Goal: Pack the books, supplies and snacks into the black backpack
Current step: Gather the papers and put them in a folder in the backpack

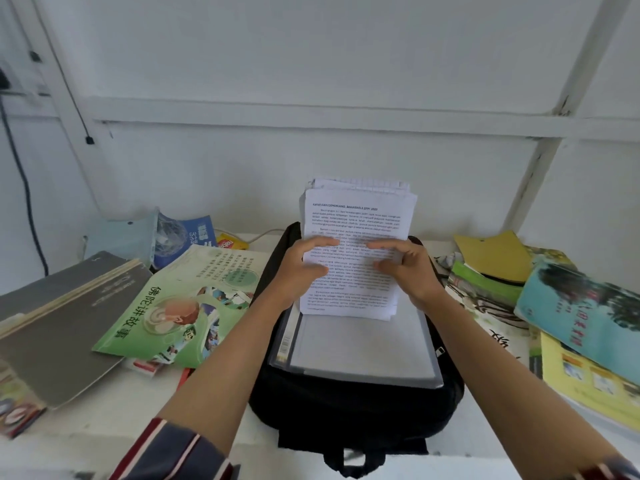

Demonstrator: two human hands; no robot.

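The black backpack [349, 410] lies flat on the white table in front of me, its top end toward the wall. A clear plastic folder [360, 355] holding white sheets rests on it. Above the folder I hold a thick stack of printed papers [356, 216] tilted upright. My left hand [304, 268] grips the stack's left edge. My right hand [405, 268] grips its right edge, fingers spread over the text. The stack's lower edge touches the folder.
Left of the backpack lie a green picture book [166, 306], a grey book [59, 323], a blue book [183, 237] and a yellow snack pack [230, 243]. On the right sits a pile with a yellow folder [491, 254], a teal book [585, 306] and a yellow book [588, 379].
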